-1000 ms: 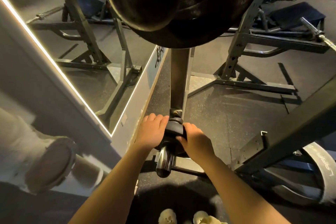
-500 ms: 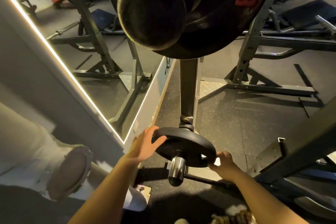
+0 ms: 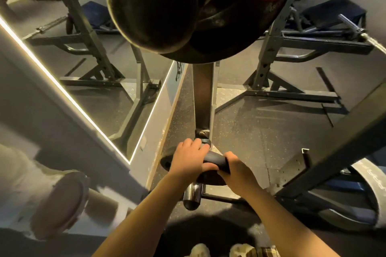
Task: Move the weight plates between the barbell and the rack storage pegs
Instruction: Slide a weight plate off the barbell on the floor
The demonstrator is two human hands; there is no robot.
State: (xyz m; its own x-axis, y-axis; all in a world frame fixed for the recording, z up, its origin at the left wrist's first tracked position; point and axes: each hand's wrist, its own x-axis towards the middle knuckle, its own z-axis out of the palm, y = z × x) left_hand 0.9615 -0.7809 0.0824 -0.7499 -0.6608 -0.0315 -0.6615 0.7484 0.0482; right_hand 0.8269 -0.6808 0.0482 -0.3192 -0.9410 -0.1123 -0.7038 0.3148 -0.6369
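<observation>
Dark speckled rubber floor [image 3: 246, 131] is carrying everything here, with the rack upright [image 3: 203, 98] standing on it in the middle. A diamond-plate footplate [image 3: 227, 95] is lying at the foot of a second rack [image 3: 269, 64], and a mirrored wall [image 3: 100, 81] is meeting the floor's left edge.

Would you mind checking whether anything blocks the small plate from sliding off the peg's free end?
Nothing visible does: both hands grip the plate, and the peg ahead of it is bare.

Small plate [image 3: 215, 160] mostly under hands.
</observation>
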